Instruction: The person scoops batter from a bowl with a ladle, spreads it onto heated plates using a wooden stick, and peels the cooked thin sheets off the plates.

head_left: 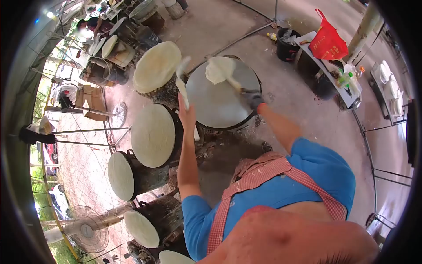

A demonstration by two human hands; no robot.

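My left hand (187, 115) is closed around a long, pale, batter-smeared spatula (181, 83), whose upper end is blurred. It is beside the left edge of a round grey griddle (215, 103). My right hand (252, 99), in a dark glove, grips the wooden handle of a tool (234, 83) reaching over the griddle. At its far end is a mass of white batter or dough (220, 69); the tool's head is hidden by it. Left of the griddle, a large pale round flatbread (157, 67) lies on a dark stand.
Drum stoves with pale round sheets on top (153, 135) (121, 176) (141, 229) line the left. A fan (87, 231) stands at lower left. At right are a black bin (288, 45) and a table with a red bag (327, 44). A person (97, 26) is at upper left.
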